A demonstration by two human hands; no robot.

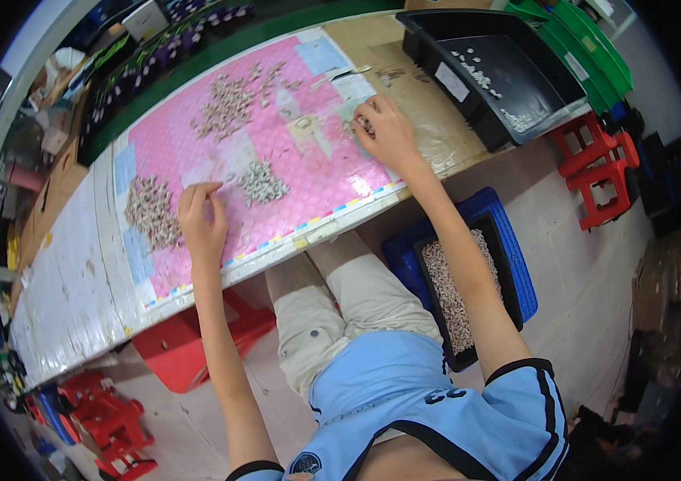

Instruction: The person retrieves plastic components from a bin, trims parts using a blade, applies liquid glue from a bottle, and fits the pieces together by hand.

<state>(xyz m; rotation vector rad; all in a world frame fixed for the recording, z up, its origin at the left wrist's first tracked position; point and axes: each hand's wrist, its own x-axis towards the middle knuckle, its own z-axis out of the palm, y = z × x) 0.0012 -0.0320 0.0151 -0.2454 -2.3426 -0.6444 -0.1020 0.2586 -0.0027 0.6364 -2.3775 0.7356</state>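
Small pieces (262, 183) piled on a pink mat (308, 192)
The right hand (388, 132) cups over some, pinch hard to tell; the left hand (202, 218), thumb apart from bent fingers, is beside the left pile (150, 212). A black bin (529, 68) stands farther right.

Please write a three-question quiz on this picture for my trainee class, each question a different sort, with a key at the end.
1. Which of these stands on the table?
A) blue crate
B) black bin
C) red stool

2. True or false: the grey pile lies to the right of the left hand.

3. Which hand is over the small pieces at the right side of the pink sheet?

Key:
1. B
2. True
3. The right hand
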